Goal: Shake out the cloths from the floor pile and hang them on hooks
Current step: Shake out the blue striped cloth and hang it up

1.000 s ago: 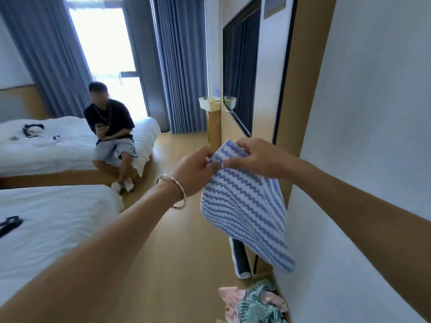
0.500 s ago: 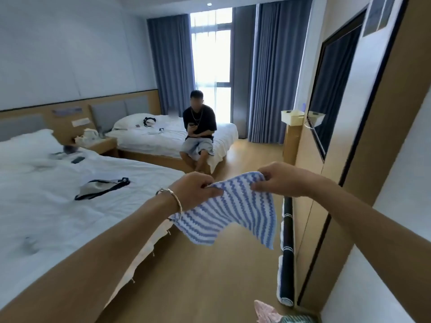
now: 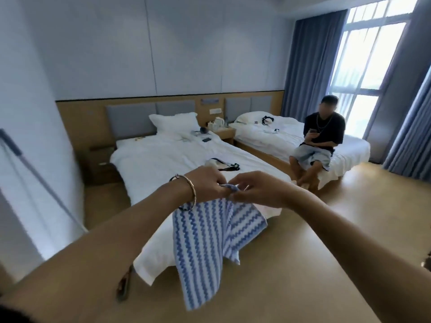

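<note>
A blue-and-white zigzag striped cloth (image 3: 200, 248) hangs down in front of me over the wooden floor. My left hand (image 3: 207, 185), with a metal bangle on the wrist, grips the cloth's top edge. My right hand (image 3: 258, 190) pinches the same bunched top edge right beside it, the two hands almost touching. The cloth droops in two folds below them. Neither the floor pile nor any hooks are in view.
A white bed (image 3: 177, 164) stands right behind the cloth, with a second bed (image 3: 270, 136) beyond it. A person (image 3: 319, 141) sits on that far bed's edge. A thin pole (image 3: 42, 180) leans at the left wall. Open wooden floor (image 3: 326, 229) lies to the right.
My view has swung left, from the wall with the TV to the beds. My hands have come together on the cloth's top edge, so it now hangs bunched instead of spread.
</note>
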`<act>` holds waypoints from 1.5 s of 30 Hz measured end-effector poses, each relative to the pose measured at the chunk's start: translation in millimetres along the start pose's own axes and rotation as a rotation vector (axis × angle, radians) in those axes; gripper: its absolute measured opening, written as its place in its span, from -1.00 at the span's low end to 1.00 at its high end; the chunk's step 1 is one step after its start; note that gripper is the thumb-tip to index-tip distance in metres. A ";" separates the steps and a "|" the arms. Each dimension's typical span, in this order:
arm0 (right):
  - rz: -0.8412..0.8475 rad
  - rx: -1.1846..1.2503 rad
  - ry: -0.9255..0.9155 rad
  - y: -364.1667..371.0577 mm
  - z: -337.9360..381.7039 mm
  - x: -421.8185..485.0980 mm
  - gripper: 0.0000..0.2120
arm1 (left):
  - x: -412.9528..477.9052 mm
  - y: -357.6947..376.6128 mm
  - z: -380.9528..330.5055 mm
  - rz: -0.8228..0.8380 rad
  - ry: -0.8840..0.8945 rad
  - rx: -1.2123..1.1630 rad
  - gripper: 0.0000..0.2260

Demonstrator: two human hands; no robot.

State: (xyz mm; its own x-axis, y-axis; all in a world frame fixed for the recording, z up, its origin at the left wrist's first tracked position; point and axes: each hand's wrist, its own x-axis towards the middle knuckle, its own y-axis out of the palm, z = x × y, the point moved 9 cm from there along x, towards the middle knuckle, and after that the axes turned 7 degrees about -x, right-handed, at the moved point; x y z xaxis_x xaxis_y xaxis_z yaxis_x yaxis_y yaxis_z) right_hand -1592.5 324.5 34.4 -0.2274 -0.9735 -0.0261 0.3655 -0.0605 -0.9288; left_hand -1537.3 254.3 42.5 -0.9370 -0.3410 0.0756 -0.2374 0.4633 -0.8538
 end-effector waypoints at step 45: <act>0.011 0.148 -1.157 263.5 1007.0 516.0 -0.77 | -675.9 -600.3 664.7 -1.020 -1.029 0.388 -0.78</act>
State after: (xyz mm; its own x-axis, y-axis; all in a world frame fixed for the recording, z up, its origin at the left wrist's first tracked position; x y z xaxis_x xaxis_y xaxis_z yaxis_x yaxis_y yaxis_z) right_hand -704.6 -416.0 148.2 0.7071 -0.5902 0.3895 0.4815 -0.0016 -0.8764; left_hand -591.2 -337.1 161.6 0.2092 -0.8621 0.4615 -0.4245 -0.5052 -0.7514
